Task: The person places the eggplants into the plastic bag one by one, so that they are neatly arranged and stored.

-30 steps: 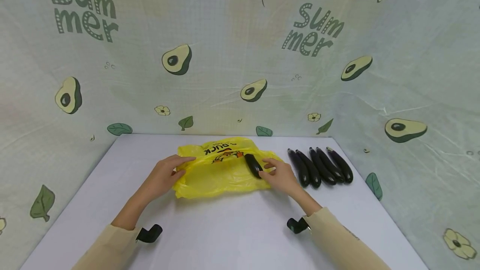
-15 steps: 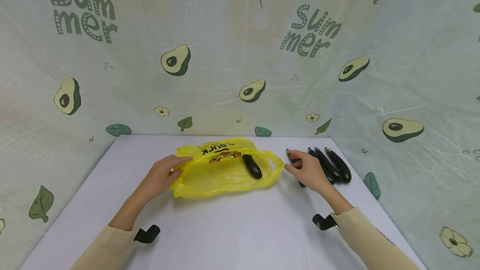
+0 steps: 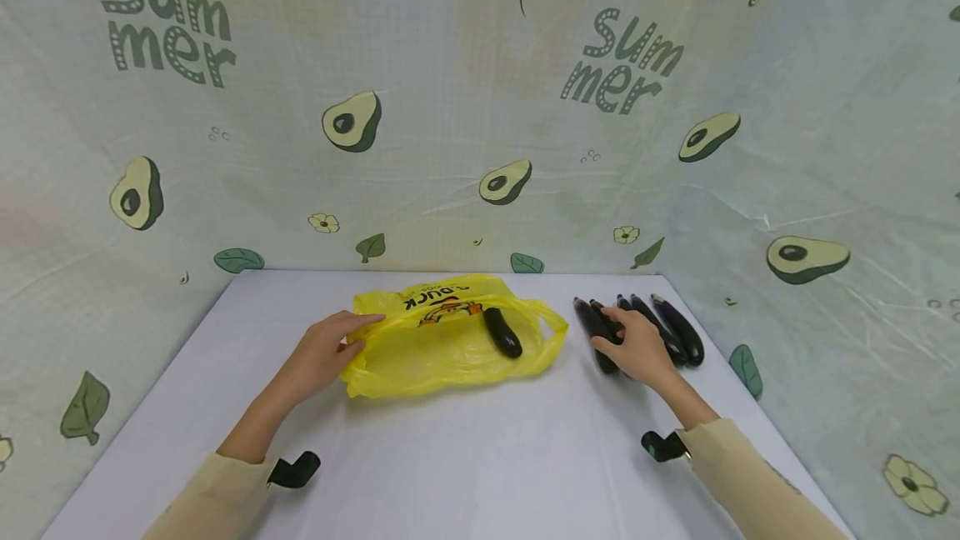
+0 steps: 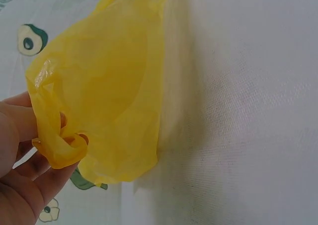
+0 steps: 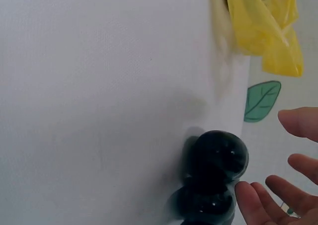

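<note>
I find the yellow bag (image 3: 427, 357) on the white surface (image 3: 450, 473), legibly marked "DUCK", one eggplant (image 3: 502, 332) lying in its mouth. Left hand (image 3: 322, 348): fingers pinching the bag's edge. Right hand (image 3: 637, 347): fingers spread apart above the eggplant row (image 3: 678, 330), partly blocking it. The backdrop (image 3: 435, 48) reads "Summer" twice.

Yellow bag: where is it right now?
In the head view, the yellow bag is centred on the far half of the table, with the left hand holding its left end and a row of eggplants to its right.
</note>
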`<state>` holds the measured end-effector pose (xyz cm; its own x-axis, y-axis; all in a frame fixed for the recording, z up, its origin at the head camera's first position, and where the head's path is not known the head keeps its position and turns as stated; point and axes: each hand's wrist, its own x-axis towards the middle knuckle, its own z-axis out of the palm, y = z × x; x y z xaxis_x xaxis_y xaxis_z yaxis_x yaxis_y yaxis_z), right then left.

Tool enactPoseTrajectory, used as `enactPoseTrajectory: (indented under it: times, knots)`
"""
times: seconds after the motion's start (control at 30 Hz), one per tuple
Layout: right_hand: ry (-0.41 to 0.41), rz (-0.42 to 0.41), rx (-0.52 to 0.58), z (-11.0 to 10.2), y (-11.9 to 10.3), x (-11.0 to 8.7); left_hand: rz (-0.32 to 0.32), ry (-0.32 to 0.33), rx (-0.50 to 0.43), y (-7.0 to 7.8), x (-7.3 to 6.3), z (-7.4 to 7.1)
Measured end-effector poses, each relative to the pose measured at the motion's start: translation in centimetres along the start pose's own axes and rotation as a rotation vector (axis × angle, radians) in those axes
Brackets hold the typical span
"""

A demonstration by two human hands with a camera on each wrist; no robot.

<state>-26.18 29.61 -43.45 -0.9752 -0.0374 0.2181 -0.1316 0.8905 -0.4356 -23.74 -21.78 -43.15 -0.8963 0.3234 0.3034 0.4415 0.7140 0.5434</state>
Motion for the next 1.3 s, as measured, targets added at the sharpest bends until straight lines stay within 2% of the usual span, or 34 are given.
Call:
enactPoseTrajectory:
  times: [0.37, 0.7, 0.87, 1.13, 1.3]
  knots:
    - [-0.039, 0.057, -0.032, 0.6, 0.8, 0.4, 0.005, 0.0, -0.009, 0.3, 0.1, 0.1]
    - [-0.126, 0.075, -0.087, 1.0, 0.5, 1.0, 0.009, -0.005, -0.006, 0.1, 0.2, 0.2]
    - [-0.141, 0.087, -0.114, 1.0, 0.1, 1.0, 0.011, -0.01, -0.006, 0.2, 0.2, 0.2]
    - [-0.171, 0.07, -0.085, 1.2, -0.4, 0.9, -0.034, -0.018, -0.01, 0.2, 0.0, 0.4]
    - [-0.182, 0.083, -0.061, 1.2, -0.4, 0.7, -0.031, -0.01, -0.007, 0.2, -0.1, 0.5]
